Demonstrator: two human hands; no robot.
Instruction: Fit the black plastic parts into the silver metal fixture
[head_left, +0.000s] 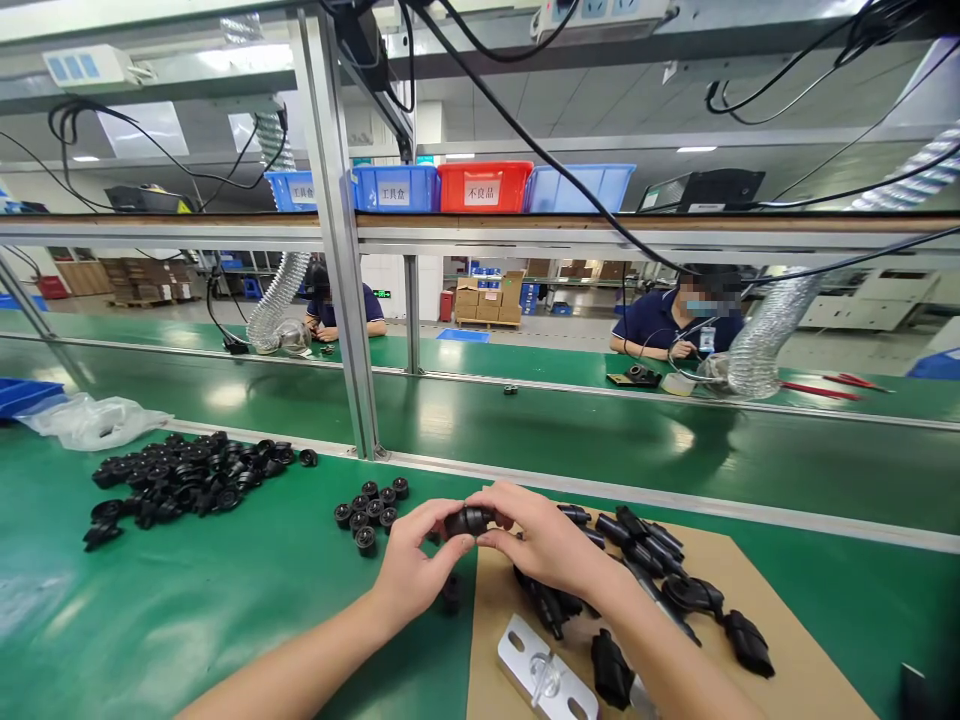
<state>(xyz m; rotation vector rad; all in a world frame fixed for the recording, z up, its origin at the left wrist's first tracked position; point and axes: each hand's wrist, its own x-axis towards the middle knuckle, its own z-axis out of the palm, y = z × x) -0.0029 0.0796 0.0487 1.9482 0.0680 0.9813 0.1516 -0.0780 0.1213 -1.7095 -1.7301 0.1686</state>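
Both hands meet over the near edge of the green work surface, fingertips on a black ribbed cylindrical part (pixel 469 521). My left hand (pixel 420 560) pinches its left end between thumb and fingers. At its right end, my right hand (pixel 536 535) closes thumb and fingers on the same part. Several small round black caps (pixel 365 541) stand just left of my left hand. Beneath and right of my right hand, black tubular parts (pixel 645 545) lie on brown cardboard (pixel 720 570). A silver metal fixture (pixel 546 668) with slots rests on the cardboard's near part.
A large pile of black parts (pixel 187 475) and a clear plastic bag (pixel 97 420) lie at left. An aluminium post (pixel 337 250) rises behind the hands. Beyond the conveyor (pixel 480 415) sit two people. Blue bins and a red bin (pixel 484 187) stand on the shelf.
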